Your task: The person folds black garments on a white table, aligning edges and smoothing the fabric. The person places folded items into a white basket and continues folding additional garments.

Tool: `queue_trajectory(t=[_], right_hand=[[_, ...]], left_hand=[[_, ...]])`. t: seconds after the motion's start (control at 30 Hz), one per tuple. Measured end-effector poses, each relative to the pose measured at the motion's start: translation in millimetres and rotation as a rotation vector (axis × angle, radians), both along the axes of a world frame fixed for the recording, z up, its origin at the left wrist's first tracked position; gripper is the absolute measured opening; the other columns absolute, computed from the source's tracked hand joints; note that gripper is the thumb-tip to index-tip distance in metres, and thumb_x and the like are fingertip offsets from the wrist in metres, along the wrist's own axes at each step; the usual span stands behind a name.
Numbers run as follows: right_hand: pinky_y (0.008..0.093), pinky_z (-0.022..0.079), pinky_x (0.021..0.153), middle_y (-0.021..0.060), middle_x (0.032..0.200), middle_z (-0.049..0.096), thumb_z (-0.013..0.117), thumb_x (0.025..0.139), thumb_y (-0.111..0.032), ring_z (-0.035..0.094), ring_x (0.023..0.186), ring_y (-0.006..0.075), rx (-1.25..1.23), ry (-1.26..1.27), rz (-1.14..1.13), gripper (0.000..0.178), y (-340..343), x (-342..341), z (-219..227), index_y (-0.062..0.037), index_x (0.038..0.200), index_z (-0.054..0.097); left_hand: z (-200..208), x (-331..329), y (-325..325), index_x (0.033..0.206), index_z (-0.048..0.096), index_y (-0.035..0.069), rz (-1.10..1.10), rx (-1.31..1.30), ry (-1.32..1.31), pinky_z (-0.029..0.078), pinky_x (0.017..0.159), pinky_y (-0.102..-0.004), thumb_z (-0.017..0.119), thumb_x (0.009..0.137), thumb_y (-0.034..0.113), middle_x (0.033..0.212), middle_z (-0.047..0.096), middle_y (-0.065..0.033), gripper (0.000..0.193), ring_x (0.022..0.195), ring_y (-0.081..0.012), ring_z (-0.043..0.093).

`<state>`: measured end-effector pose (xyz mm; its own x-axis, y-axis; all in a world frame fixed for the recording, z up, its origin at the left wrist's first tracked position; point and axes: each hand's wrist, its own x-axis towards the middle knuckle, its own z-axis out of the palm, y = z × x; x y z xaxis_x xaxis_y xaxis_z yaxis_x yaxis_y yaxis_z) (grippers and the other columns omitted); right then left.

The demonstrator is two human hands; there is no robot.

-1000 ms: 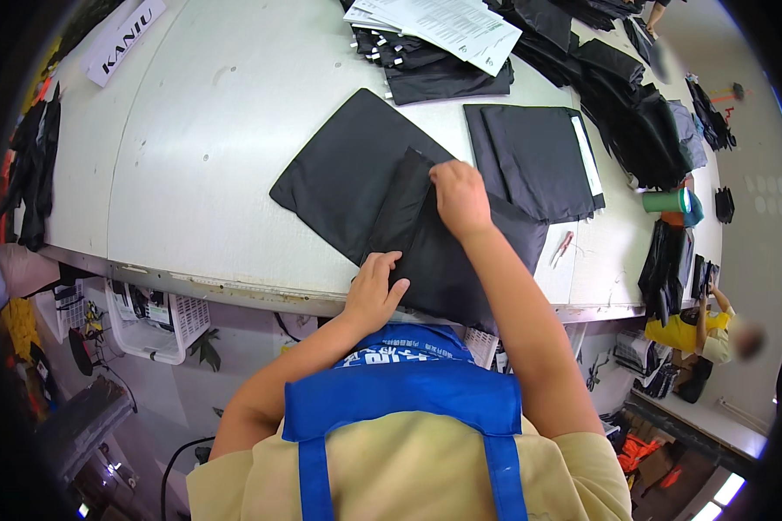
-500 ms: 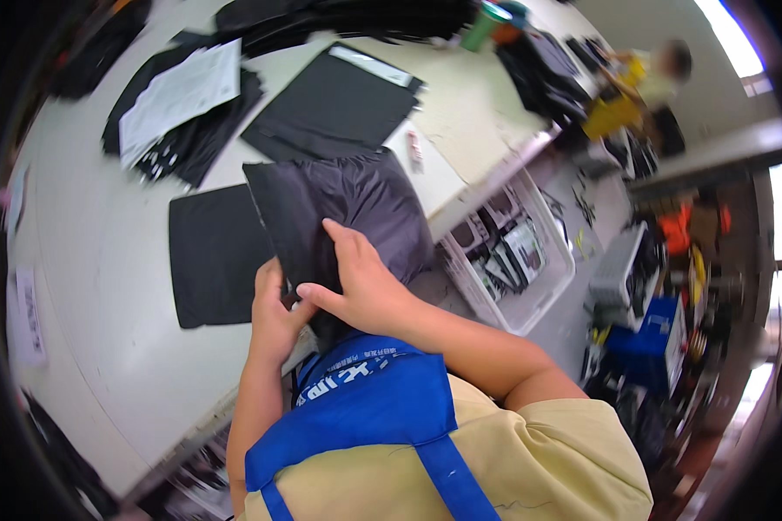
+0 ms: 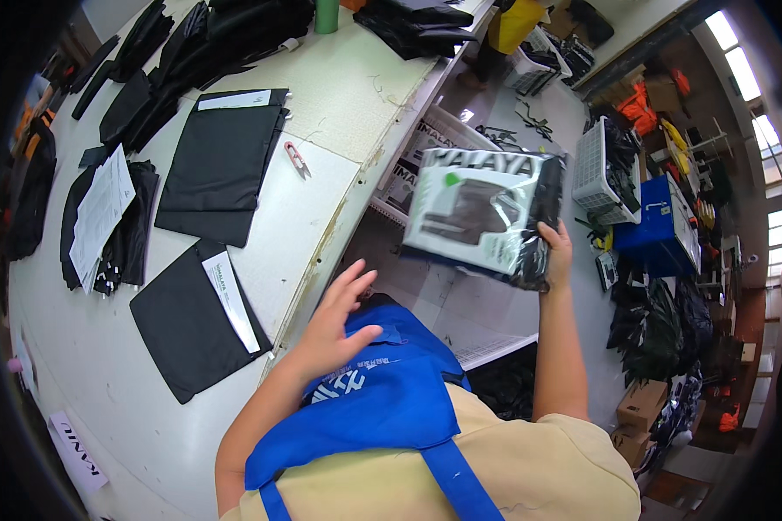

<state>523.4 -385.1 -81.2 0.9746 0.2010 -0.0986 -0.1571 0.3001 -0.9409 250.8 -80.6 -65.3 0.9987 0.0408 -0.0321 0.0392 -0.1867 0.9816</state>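
Note:
My right hand (image 3: 558, 256) grips the right edge of a flat plastic packet (image 3: 469, 256), printed white and green, with dark contents showing through it. The packet is held off the right side of the table, over a white crate (image 3: 497, 349) that holds similar packets. Fingers spread and holding nothing, my left hand (image 3: 337, 321) hovers by the table's edge in front of my blue apron. To its left lies a folded black piece (image 3: 169, 321) with a white label strip. Another black piece (image 3: 208, 178) with a white strip lies farther back.
Small red-handled snips (image 3: 296, 161) lie near the table edge. White papers (image 3: 102, 217) rest on a black stack at the left. Black bundles (image 3: 235, 35) and a green cylinder (image 3: 327, 16) stand at the back. A white basket (image 3: 601, 174) and a blue box (image 3: 660, 226) are at right.
Both hands were on a dark pouch-like piece over the table. Now the right hand is out to the right with the packet, and the left has come away open. The view has turned rightward.

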Motion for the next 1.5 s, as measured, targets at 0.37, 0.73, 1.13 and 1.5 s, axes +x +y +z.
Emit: queue_trajectory(t=[0.37, 0.73, 1.13, 1.5], right_hand=[[0.0411, 0.050, 0.087, 0.0136, 0.109, 0.063, 0.065, 0.084, -0.015, 0.062, 0.096, 0.0275, -1.238, 0.394, -0.632, 0.050, -154, 194, -209, -0.0075, 0.131, 0.049], [0.0358, 0.050, 0.085, 0.0133, 0.108, 0.066, 0.061, 0.085, -0.023, 0.064, 0.096, 0.0275, -1.507, 0.000, 1.006, 0.033, 102, 120, -300, -0.0092, 0.115, 0.063], [0.0297, 0.051, 0.069, 0.0123, 0.097, 0.065, 0.064, 0.084, -0.005, 0.064, 0.079, 0.0205, -0.437, -0.803, 2.391, 0.024, 311, -203, -103, -0.0027, 0.108, 0.063], [0.0349, 0.044, 0.093, 0.0169, 0.117, 0.058, 0.051, 0.098, -0.014, 0.056, 0.104, 0.0255, -0.241, -1.957, 1.545, 0.027, 356, -245, -168, 0.0014, 0.119, 0.057]], left_hand=[[-77, -5, 1, 0.139, 0.041, 0.007, 0.469, -0.236, 0.421, 0.047, 0.092, -0.0331, 0.065, 0.082, 0.005, 0.147, 0.033, -0.0124, 0.062, 0.122, -0.0263, 0.048], [-140, -41, -60, 0.135, 0.046, 0.006, 0.776, -0.409, 0.671, 0.049, 0.090, -0.0332, 0.065, 0.086, 0.011, 0.133, 0.051, -0.0153, 0.053, 0.112, -0.0235, 0.056], [-350, -116, -399, 0.118, 0.058, 0.003, 1.929, -0.816, 1.091, 0.048, 0.088, -0.0377, 0.065, 0.081, 0.020, 0.104, 0.066, -0.0173, 0.041, 0.100, -0.0325, 0.063], [-497, -114, -566, 0.136, 0.041, 0.011, 2.199, -1.409, 1.395, 0.042, 0.099, -0.0455, 0.074, 0.071, 0.023, 0.139, 0.037, -0.0221, 0.073, 0.122, -0.0414, 0.045]])
